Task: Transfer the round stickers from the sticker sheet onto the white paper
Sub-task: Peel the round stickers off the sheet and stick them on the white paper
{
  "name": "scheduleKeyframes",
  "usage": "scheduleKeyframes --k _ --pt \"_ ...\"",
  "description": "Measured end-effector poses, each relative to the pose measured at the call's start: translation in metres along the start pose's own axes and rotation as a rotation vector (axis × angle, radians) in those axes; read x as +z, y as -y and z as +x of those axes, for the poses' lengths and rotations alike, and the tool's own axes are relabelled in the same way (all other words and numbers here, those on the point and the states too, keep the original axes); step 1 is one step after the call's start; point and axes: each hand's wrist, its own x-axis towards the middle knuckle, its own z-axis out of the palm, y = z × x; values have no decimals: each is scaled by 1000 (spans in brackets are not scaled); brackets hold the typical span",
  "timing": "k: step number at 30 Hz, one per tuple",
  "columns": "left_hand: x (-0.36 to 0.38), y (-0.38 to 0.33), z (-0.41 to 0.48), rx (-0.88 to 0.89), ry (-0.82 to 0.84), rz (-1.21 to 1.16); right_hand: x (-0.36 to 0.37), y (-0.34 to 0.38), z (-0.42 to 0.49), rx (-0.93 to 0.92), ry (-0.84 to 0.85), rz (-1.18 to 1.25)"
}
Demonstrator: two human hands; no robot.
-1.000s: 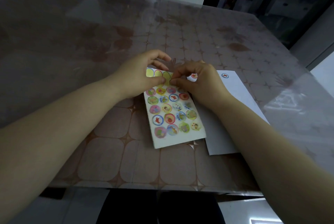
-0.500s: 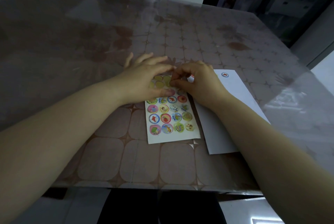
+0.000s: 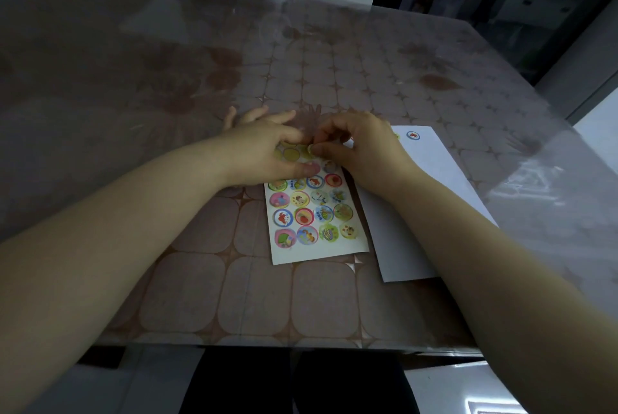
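A sticker sheet (image 3: 316, 246) with several colourful round stickers lies flat on the table in front of me. My left hand (image 3: 264, 152) presses the sheet's top part down with spread fingers and thumb. My right hand (image 3: 357, 149) pinches a round sticker (image 3: 311, 148) at the sheet's top row, its edge lifted between thumb and forefinger. The white paper (image 3: 434, 179) lies to the right, partly under my right wrist, with one round sticker (image 3: 413, 135) stuck near its far end.
The table (image 3: 234, 286) has a brown tile-pattern cover under glossy clear plastic. Its near edge runs just below the sheet and paper. Dark furniture stands at the far right behind the table.
The sheet, tilted up a second ago, now lies flat under my left hand. My left fingers spread out over its top. My right fingers have lifted a sticker's edge.
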Motion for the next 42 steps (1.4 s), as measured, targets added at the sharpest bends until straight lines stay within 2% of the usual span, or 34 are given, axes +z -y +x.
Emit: scheduleKeyframes --k 6,16,18,20,22,25,28,42 --pt "0 0 0 -9 -12 -13 -1 0 0 77 8 77" --pt "-1 -1 1 -10 -10 -10 2 3 2 54 -16 20" --pt "-1 1 1 7 -19 -10 -10 1 4 128 -33 131" --pt "0 5 0 35 -40 -13 -33 -7 3 238 -125 244" --pt "1 9 1 65 -83 -16 -59 -23 -4 343 -168 239" --pt "3 12 3 99 -142 13 -78 -45 -19 483 -36 130" --pt "2 12 3 133 -181 32 -81 -51 -23 554 0 127" --pt "2 11 3 174 -226 28 -74 -49 -22 563 -5 101"
